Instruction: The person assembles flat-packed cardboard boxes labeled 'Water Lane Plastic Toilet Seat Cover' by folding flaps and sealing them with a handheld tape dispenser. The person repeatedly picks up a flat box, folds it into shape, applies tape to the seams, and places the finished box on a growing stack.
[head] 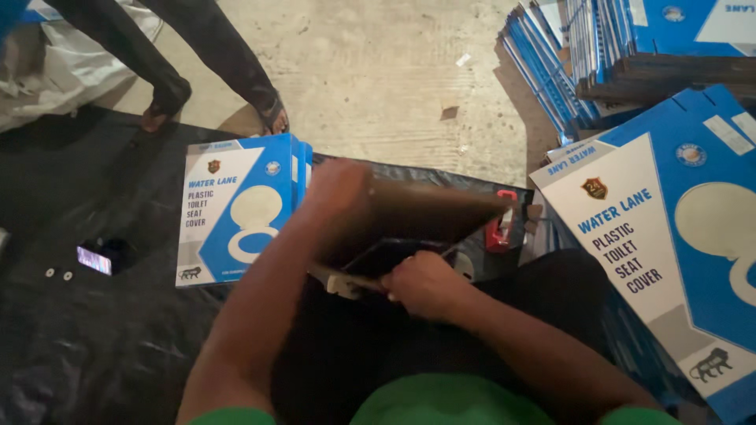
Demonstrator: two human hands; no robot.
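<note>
Brown lid: a flat, dark brown seat lid, tilted up and blurred, held over the person's lap between both hands, in the middle of the view
Pale fitting: a small whitish piece at the lid's lower edge, just left of the right hand; what it is cannot be told
Left hand: laid against the lid's upper left corner, blurred; whether the fingers are spread or together I cannot tell, though it seems to grip the edge
Right hand: fingers curled together into a closed grip at the lid's lower edge, beside the pale fitting; what is pinched inside is hidden
Green shirt: shows at the bottom edge, between the two forearms
Black sheet: dark plastic spread over the floor under the person and the boxes
Near boxes: a short row of flat blue-and-white cartons standing on edge on the sheet, just left of the left hand
Right carton: a large blue-and-white carton leaning at the right, close to the right forearm
Far stack: many flat blue cartons piled at upper right, beside dark planks
Phone: a lit screen lying on the sheet, well left of the hands
Red object: small, just past the lid's right tip
Another person's feet: in sandals on bare concrete floor, beyond the near boxes
</note>
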